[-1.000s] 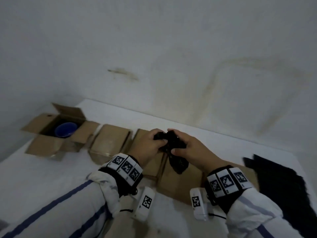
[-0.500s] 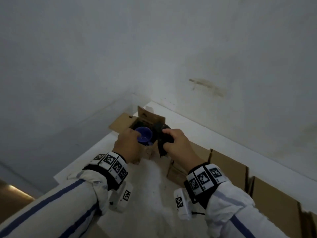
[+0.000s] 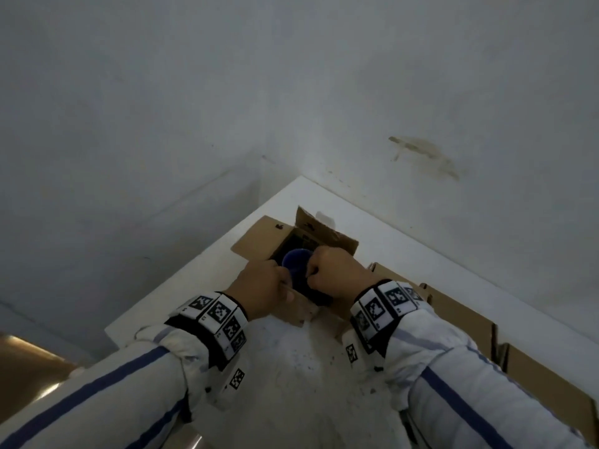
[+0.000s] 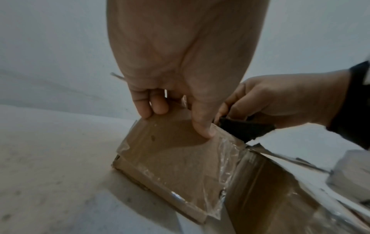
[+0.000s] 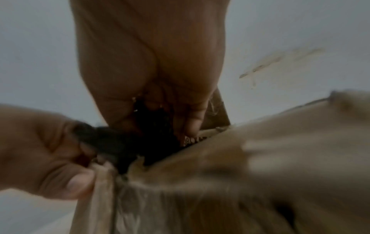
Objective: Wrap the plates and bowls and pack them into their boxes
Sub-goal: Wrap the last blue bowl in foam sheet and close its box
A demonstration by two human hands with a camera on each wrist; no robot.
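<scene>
Left hand pinches one open box's flap, right hand clutches one black cloth (blue bowl inside).

The open box sat in the table's far corner, its mouth crowded: a blue bowl filled the middle, the left hand held the near flap, the right hand gripped black wrapping at the rim. Closed boxes lined the right side; bare tabletop lay open in front.
</scene>
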